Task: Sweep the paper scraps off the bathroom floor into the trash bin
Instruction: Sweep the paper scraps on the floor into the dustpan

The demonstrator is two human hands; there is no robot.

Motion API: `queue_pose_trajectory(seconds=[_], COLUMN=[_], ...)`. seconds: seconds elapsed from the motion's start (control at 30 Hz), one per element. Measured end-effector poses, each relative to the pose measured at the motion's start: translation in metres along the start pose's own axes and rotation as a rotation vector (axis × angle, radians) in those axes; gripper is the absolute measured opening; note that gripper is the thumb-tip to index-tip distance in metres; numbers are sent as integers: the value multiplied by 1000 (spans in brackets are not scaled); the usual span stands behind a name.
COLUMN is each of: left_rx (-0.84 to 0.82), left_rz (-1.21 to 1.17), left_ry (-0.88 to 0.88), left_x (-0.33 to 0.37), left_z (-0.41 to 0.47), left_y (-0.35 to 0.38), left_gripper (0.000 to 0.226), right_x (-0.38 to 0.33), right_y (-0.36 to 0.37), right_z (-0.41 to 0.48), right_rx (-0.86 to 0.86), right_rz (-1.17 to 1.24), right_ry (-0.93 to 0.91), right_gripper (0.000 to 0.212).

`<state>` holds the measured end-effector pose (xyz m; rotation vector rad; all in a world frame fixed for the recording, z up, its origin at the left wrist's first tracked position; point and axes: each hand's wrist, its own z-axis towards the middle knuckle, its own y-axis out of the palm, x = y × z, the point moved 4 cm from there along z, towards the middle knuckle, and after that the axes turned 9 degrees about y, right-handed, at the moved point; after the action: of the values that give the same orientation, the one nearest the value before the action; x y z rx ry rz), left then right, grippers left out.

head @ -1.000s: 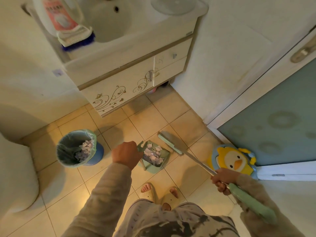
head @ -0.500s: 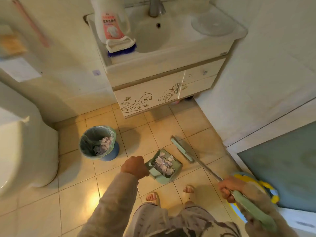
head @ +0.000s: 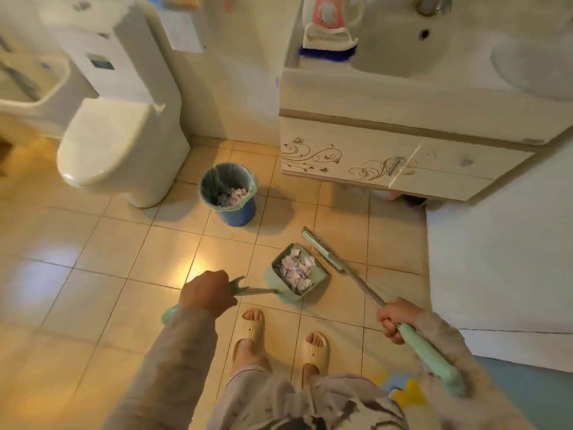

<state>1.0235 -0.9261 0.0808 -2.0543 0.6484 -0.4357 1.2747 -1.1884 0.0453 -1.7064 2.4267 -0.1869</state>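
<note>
Left hand [head: 208, 293] grips loaded dustpan [head: 319, 279] by its handle; right hand [head: 397, 318] grips broom [head: 324, 252]. Carry level (scraps [head: 296, 271] heaped loose), tip slowly over trash bin [head: 237, 212].

Home bathroom, toilet [head: 117, 150], sink cabinet [head: 403, 162], tiled floor [head: 93, 243]
</note>
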Motion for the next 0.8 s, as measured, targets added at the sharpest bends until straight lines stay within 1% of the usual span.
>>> queue_pose_trajectory(seconds=[0.13,0.3,0.57,0.7,0.8], left_rx=[41,70,144,219,268], left_rz=[-66,-161,-202,-264,-316], left_ry=[-103,-208,-299,-391,-455], left_x=[-1,-8,-32,-48,-57], left_z=[-47,-94,-137,-157,-167], left_y=[31,64,74,77,73], left_gripper=[23,26,20,19,19], right_x=[-6,-10,-23,-32,-38], right_y=[1,17,40,56,77], right_z=[-3,-10,-15,-17,-16], right_rx=[-17,-35,-61,-43,-12], right_rz=[-41,-85,-55,-111,-207], right_ry=[-38,-46,-66,-68,-83], right_gripper=[37,30,30,27,24])
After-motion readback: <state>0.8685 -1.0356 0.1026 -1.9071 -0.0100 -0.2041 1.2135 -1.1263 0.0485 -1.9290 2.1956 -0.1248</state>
